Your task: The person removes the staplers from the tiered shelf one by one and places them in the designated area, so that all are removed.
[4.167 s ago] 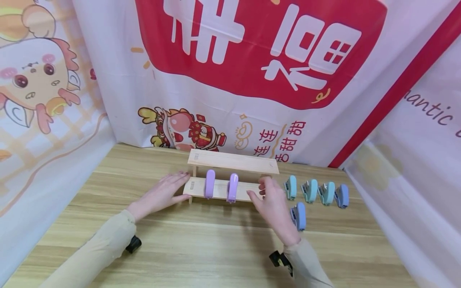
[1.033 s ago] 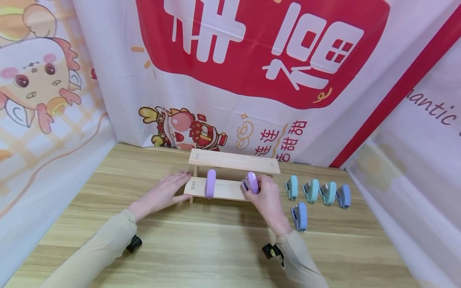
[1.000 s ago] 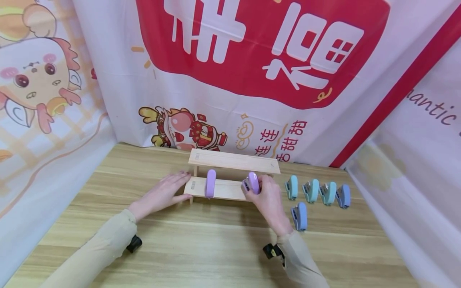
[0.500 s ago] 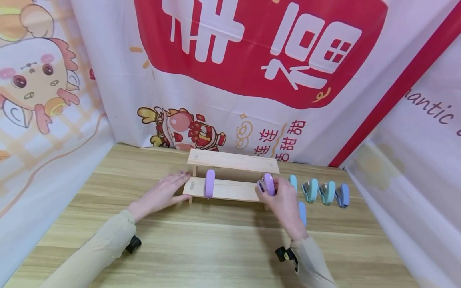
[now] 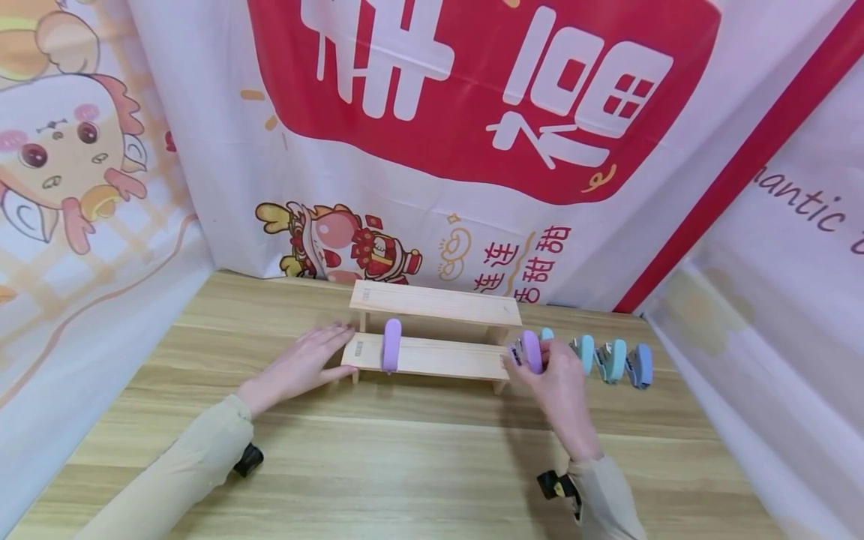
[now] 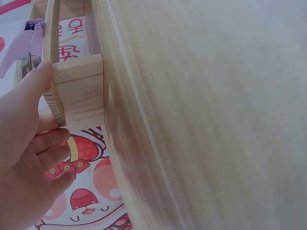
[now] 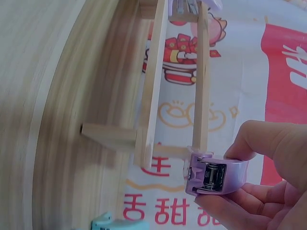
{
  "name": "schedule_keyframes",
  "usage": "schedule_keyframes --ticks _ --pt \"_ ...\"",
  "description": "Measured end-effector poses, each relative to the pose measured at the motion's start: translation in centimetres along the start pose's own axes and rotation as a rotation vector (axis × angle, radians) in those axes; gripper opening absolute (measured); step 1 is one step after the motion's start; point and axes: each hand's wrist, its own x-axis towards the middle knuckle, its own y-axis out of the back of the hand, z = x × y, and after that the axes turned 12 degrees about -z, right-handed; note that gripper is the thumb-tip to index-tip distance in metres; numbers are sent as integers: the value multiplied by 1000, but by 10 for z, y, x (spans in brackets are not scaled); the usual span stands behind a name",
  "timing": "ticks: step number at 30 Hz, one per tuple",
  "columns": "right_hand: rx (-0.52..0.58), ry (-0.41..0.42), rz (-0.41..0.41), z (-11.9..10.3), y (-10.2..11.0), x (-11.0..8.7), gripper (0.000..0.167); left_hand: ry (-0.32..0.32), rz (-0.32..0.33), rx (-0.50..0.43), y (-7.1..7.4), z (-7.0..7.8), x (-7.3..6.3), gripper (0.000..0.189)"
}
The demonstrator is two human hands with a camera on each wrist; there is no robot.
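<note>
In the head view my right hand point(image 5: 563, 386) pinches a light purple stapler point(image 5: 532, 352) just off the right end of a two-step wooden shelf point(image 5: 448, 357). The right wrist view shows this stapler point(image 7: 211, 175) between thumb and fingers, raised beside the board's end. My left hand point(image 5: 304, 367) holds the shelf's left end; in the left wrist view its thumb lies on one edge of the board and the index finger at the other. A second purple stapler point(image 5: 391, 345) stands on the lower step near that hand. The upper step point(image 5: 435, 302) carries nothing.
Right of the shelf, teal staplers point(image 5: 613, 361) and a blue stapler point(image 5: 643, 366) stand in a row on the wood-grain table point(image 5: 378, 465). My right hand partly covers the nearest teal stapler point(image 5: 547, 334). A printed cloth point(image 5: 223, 150) hangs behind the table.
My right hand has taken hold of the purple stapler and carried it rightward off the lower step. It now hides the front blue stapler. The left hand has stayed at the shelf's end.
</note>
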Motion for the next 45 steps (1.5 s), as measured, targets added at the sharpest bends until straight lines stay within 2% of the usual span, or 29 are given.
schedule_keyframes --ticks 4,10,17,23,33,45 --pt "-31 -44 -6 6 6 -1 41 -1 -1 -2 1 1 -1 77" --pt "-35 -51 22 17 15 -4 38 -3 1 -4 2 2 -1 76" --pt "-42 -99 41 34 22 -8 35 -6 -1 -6 2 2 -1 76" --pt "-31 -92 65 47 29 -13 35 0 -5 -12 2 2 -1 76" --pt "-60 -155 78 69 37 -20 35 5 -6 -15 2 2 0 76" --pt "-29 -242 17 96 41 -29 41 1 -6 -11 1 2 0 77"
